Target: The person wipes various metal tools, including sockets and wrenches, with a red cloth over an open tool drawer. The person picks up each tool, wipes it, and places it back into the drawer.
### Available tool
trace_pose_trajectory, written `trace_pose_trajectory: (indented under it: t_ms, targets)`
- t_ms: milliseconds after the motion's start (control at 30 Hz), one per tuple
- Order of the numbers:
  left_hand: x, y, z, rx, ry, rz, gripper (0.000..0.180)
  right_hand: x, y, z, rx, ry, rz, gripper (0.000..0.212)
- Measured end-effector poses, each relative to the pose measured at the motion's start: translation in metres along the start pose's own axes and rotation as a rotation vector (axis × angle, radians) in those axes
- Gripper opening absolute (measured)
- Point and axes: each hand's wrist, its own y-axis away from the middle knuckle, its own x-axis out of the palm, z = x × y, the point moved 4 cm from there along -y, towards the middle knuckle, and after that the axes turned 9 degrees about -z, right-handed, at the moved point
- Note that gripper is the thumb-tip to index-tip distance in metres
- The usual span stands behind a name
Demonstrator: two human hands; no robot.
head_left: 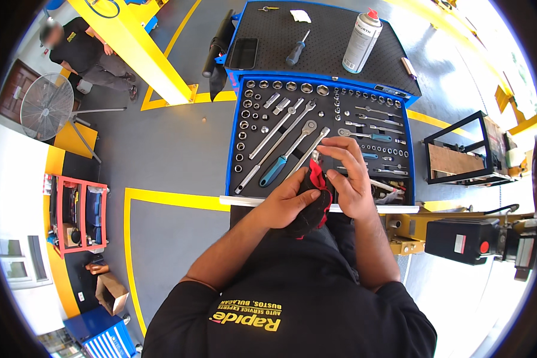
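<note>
My left hand (287, 203) is closed round a bunched black cloth with red parts (317, 178), just over the front edge of an open tool drawer (231, 156). A small shiny metal piece (315, 155) sticks out of the top of the cloth; its kind cannot be made out. The bent fingers of my right hand (353, 182) close in on that piece from the right, fingertips at it. Beyond my hands the drawer's dark insert holds sockets (277, 85), a ratchet with a teal handle (273, 172), extension bars and a long wrench (309, 107).
On the cabinet top (274, 33) stand a spray can (362, 42), a screwdriver (297, 49) and a phone (243, 53). A yellow post (140, 48) rises at far left, with another person (89, 51) and a fan (48, 107) behind. A black metal frame (459, 149) is at right.
</note>
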Motion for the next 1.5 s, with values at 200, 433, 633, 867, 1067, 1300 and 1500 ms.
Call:
trace_pose_trajectory:
  t_ms: [200, 433, 633, 867, 1067, 1300, 1500]
  targets:
    - [-0.010, -0.003, 0.020, -0.119, 0.208, -0.003, 0.034, 0.005, 0.002, -0.011, 0.073, -0.026, 0.057, 0.040]
    - [0.006, -0.010, 0.008, -0.043, 0.162, -0.318, 0.027, 0.016, 0.009, -0.008, 0.021, -0.052, 0.048, 0.049]
    - [-0.020, -0.016, 0.009, -0.032, 0.238, -0.270, 0.039, 0.022, 0.046, -0.024, 0.225, -0.278, -0.226, 0.020]
    - [-0.019, -0.019, -0.008, 0.040, 0.254, -0.259, 0.033, 0.075, 0.089, -0.055, 0.965, -1.326, 0.011, 0.045]
    - [-0.025, -0.013, -0.022, 0.037, 0.144, 0.020, 0.038, 0.070, 0.093, -0.040, 1.032, -1.544, 0.221, 0.057]
    - [-0.019, -0.009, -0.030, -0.034, 0.231, 0.152, 0.033, 0.085, 0.096, -0.006, 0.810, -1.747, 0.422, 0.056]
    - [0.008, -0.006, -0.046, 0.244, -0.331, -0.318, 0.024, 0.058, 0.069, -0.013, 0.322, -0.237, 0.026, 0.036]
